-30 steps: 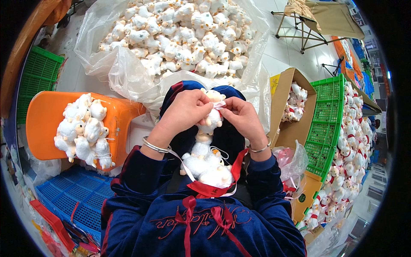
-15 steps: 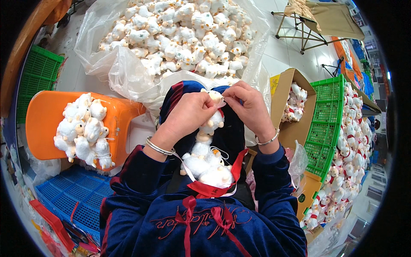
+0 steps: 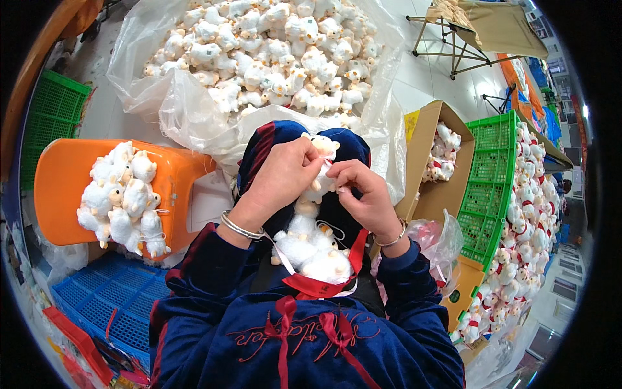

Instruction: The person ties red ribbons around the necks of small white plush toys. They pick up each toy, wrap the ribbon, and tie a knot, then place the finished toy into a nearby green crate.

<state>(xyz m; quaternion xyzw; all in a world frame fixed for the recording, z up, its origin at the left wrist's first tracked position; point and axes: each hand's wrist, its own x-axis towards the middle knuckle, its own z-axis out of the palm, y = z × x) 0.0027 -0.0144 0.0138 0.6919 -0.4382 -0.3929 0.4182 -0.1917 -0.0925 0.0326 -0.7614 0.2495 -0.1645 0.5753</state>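
Note:
Over my knees, a small white plush animal with a peach face stands upright between my hands. My left hand pinches it at the neck, where a bit of red shows. Close by on its right, my right hand is closed, thumb and fingertips pressed together; what they grip is too small to make out. Several white plush animals lie below in my lap. A red band with pale ribbon ends curves round their lower edge, and a thin white cord loops beside them.
An orange stool at left bears several plush animals. Ahead, a clear plastic bag holds a large heap. To the right stand a cardboard box and a green crate beside many red-scarfed plush animals. A blue crate is at lower left.
My right hand has come down and slightly right, from the plush animal's face to beside its body. A pale, thin strip seen between my fingers earlier no longer shows. My left hand stays nearly in place.

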